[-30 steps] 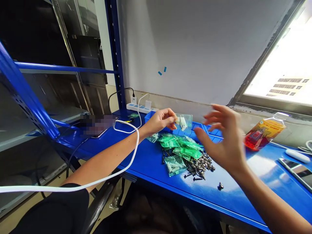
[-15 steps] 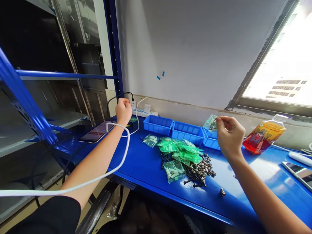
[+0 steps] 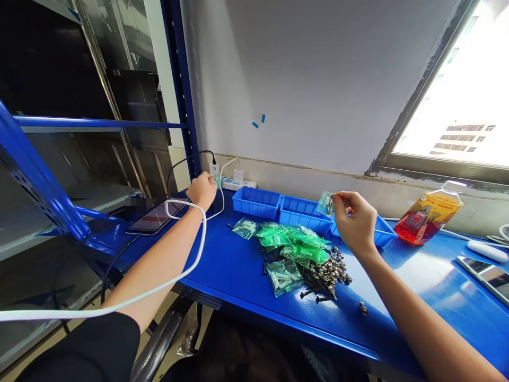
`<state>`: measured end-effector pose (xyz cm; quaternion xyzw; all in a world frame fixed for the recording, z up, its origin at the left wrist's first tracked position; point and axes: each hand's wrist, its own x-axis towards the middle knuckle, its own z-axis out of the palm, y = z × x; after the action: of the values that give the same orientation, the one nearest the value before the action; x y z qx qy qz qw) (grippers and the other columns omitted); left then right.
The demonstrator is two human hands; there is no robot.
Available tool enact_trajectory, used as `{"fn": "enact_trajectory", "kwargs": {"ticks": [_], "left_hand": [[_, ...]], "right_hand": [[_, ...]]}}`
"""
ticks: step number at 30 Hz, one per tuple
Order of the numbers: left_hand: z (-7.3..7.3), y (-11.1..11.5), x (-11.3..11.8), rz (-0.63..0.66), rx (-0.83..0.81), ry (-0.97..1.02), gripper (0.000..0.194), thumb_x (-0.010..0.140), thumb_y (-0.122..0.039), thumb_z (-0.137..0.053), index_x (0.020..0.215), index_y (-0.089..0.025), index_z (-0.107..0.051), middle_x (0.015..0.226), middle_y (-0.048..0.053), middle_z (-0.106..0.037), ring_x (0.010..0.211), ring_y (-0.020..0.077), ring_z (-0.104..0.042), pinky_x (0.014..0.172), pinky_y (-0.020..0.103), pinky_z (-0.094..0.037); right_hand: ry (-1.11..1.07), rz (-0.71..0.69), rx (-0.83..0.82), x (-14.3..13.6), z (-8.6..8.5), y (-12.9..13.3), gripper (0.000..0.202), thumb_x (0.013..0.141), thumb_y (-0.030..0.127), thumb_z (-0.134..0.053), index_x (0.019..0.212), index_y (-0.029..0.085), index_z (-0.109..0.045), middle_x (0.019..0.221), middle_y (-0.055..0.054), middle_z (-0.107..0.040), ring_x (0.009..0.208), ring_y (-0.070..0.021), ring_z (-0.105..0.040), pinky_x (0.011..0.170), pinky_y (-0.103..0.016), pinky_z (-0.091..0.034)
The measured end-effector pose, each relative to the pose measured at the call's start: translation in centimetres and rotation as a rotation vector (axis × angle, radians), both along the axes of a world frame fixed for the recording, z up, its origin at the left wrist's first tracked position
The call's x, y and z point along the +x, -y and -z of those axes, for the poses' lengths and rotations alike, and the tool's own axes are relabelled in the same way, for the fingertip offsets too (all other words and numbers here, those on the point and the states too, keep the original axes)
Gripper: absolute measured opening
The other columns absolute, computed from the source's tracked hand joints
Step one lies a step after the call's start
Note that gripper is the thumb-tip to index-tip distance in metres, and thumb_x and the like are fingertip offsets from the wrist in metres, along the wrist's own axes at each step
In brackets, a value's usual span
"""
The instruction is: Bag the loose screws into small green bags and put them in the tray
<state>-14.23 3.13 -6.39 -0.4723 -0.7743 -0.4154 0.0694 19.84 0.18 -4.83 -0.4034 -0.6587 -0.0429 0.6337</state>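
Observation:
My right hand (image 3: 356,220) pinches a small clear plastic bag (image 3: 326,203) with small metal parts in it, held above the blue bins. At the left, my left hand (image 3: 202,191) is closed near the power strip; a bit of pale green plastic bag (image 3: 217,179) shows at its fingertips, mostly hidden. Between my arms lies a pile of green plastic bags (image 3: 292,241), with a clear bag of white wall plugs (image 3: 284,277) at its front. Loose screws (image 3: 318,298) and metal fittings (image 3: 332,270) lie beside and under the bags.
Three blue bins stand along the wall: left (image 3: 256,201), middle (image 3: 304,214), right (image 3: 384,232). A bottle of red drink (image 3: 429,212) and a phone (image 3: 485,276) are at the right. A tablet (image 3: 151,218) lies far left. A white cable (image 3: 202,244) loops before my left forearm.
My right hand has moved left with the clear bag, toward the middle bin. My left hand has lowered slightly and turned, and green plastic now shows at its fingertips.

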Motion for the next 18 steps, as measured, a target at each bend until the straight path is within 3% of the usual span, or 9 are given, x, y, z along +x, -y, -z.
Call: {"fn": "enact_trajectory", "kwargs": {"ticks": [1, 3, 5, 7, 13, 18], "left_hand": [[-0.6, 0.4, 0.4, -0.134, 0.072, 0.049, 0.021, 0.085, -0.028, -0.044, 0.092, -0.017, -0.061, 0.09, 0.017, -0.066, 0.093, 0.0356, -0.062, 0.075, 0.045, -0.045], [-1.7, 1.2, 1.5, -0.162, 0.233, 0.026, 0.02, 0.087, -0.026, -0.043, 0.094, -0.017, -0.059, 0.093, 0.014, -0.066, 0.094, 0.0317, -0.062, 0.077, 0.04, -0.045], [-2.3, 1.7, 3.1, -0.055, 0.343, -0.039, 0.017, 0.087, -0.024, -0.043, 0.091, -0.016, -0.058, 0.092, 0.012, -0.065, 0.089, 0.0259, -0.062, 0.079, 0.035, -0.044], [-2.1, 1.9, 4.9, 0.07, 0.353, -0.097, 0.015, 0.086, -0.021, -0.043, 0.089, -0.016, -0.057, 0.089, 0.01, -0.065, 0.084, 0.0224, -0.062, 0.078, 0.031, -0.044], [-0.4, 1.5, 8.3, 0.425, 0.155, -0.234, 0.015, 0.083, -0.022, -0.049, 0.083, -0.017, -0.062, 0.089, 0.007, -0.065, 0.074, 0.0191, -0.06, 0.07, 0.029, -0.044], [-0.7, 3.5, 10.6, 0.73, 0.291, -0.043, 0.023, 0.084, -0.032, -0.047, 0.081, -0.016, -0.064, 0.078, 0.004, -0.063, 0.067, 0.0139, -0.055, 0.065, 0.026, -0.044]], "right_hand": [[-0.001, 0.008, 0.002, 0.0, 0.0, 0.0, 0.016, 0.073, 0.034, -0.053, 0.067, 0.021, -0.058, 0.059, -0.001, -0.061, 0.05, -0.0126, -0.051, 0.047, -0.026, -0.038], [-0.002, 0.019, 0.004, 0.1, 0.0, -0.1, 0.016, 0.074, 0.034, -0.052, 0.067, 0.021, -0.058, 0.059, 0.0, -0.061, 0.051, -0.0125, -0.051, 0.048, -0.026, -0.038], [0.003, 0.021, 0.004, 0.0, -0.1, -0.1, 0.016, 0.074, 0.034, -0.052, 0.068, 0.021, -0.058, 0.059, 0.0, -0.061, 0.051, -0.0123, -0.05, 0.048, -0.027, -0.038], [0.006, 0.011, 0.004, -0.1, -0.1, 0.0, 0.016, 0.074, 0.033, -0.052, 0.068, 0.02, -0.058, 0.06, -0.001, -0.061, 0.051, -0.0125, -0.051, 0.048, -0.027, -0.038], [0.025, 0.003, 0.018, -0.3, -0.1, 0.3, 0.014, 0.076, 0.031, -0.052, 0.069, 0.021, -0.059, 0.062, -0.001, -0.06, 0.055, -0.0136, -0.051, 0.049, -0.027, -0.038], [0.106, 0.072, 0.141, -0.5, 0.1, 1.0, 0.014, 0.078, 0.029, -0.056, 0.068, 0.022, -0.063, 0.06, 0.002, -0.049, 0.054, -0.0127, -0.046, 0.052, -0.026, -0.037]]}}
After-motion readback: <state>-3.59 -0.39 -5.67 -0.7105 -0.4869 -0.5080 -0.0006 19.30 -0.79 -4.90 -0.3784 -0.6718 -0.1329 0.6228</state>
